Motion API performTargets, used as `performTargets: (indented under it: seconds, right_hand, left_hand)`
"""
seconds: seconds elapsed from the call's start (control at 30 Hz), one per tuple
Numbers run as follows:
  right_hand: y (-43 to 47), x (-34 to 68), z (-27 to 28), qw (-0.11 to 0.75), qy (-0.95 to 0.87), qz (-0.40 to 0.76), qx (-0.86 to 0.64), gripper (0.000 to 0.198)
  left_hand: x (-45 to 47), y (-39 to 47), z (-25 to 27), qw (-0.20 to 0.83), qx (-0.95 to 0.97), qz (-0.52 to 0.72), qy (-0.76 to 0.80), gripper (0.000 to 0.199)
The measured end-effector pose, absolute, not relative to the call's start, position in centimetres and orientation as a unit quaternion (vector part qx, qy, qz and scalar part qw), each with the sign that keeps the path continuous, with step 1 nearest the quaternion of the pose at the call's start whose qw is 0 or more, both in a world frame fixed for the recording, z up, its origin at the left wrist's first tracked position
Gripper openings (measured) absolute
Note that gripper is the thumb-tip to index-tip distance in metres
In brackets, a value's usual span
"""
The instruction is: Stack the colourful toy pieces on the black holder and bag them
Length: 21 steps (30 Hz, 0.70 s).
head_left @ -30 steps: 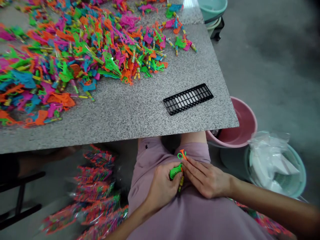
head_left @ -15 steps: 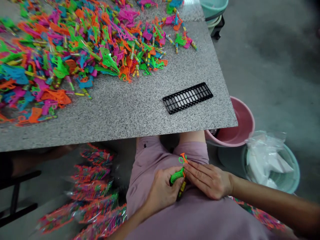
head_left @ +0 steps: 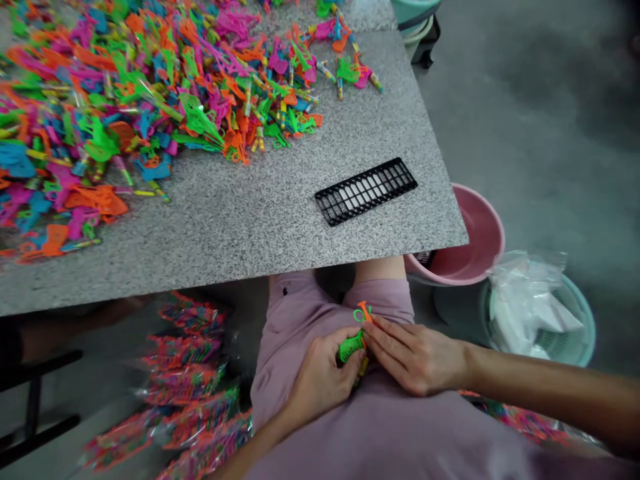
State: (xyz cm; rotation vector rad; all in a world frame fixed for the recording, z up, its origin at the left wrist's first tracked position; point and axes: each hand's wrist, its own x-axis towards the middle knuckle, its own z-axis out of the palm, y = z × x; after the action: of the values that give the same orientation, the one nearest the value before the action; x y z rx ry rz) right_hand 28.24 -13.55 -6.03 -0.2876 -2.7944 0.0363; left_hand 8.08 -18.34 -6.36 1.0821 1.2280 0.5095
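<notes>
Low over my lap, my left hand is closed around a small plastic toy gun with a green latticed part. An orange piece and a thin green ring stick out at its far end, and a bit of yellow shows below. My right hand meets it from the other side, fingers together and pressed on the orange piece. The fingers hide much of the toy. On the speckled stone table ahead lies a black slotted plastic rack.
Loose toys in bright colours form a heap on the table's left and back. Bagged toys lie on the floor at left. Right of my knees stand a pink tub and a pale green basket with clear bags.
The view has shifted slightly, so the table and rack sit a little further left. Both hands keep their hold on the toy gun, and the yellow part below it is more covered.
</notes>
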Motion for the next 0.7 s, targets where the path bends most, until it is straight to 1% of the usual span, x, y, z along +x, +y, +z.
performTargets:
  seconds: [0.13, 0.2, 0.33, 0.47, 0.57, 0.7]
  right_hand:
    - [-13.3, 27.2, -4.9, 0.132, -0.984, -0.015, -0.119, 0.026]
    - [-13.4, 27.0, -4.9, 0.126, -0.985, -0.017, -0.117, 0.026]
    - [-13.4, 27.0, -5.2, 0.138, -0.988, -0.021, -0.071, 0.026]
    - [-13.4, 27.5, -5.0, 0.14, -0.989, 0.02, -0.04, 0.024]
    - [-13.4, 28.2, -4.5, 0.144, -0.987, 0.052, -0.041, 0.024]
    - [-12.9, 28.7, -3.9, 0.13, -0.986, 0.064, -0.078, 0.027]
  left_hand:
    - [8.5, -18.3, -6.6, 0.674, 0.437, 0.284, 0.523, 0.031]
    - [8.6, -18.3, -6.7, 0.684, 0.42, 0.301, 0.515, 0.028]
    - [8.3, -18.6, -6.6, 0.712, 0.403, 0.283, 0.502, 0.021]
    - [8.0, -18.7, -6.1, 0.736, 0.408, 0.252, 0.478, 0.017]
    - [7.9, -18.9, -5.7, 0.742, 0.419, 0.23, 0.47, 0.012]
    - [8.0, -18.8, -5.8, 0.739, 0.422, 0.224, 0.474, 0.011]
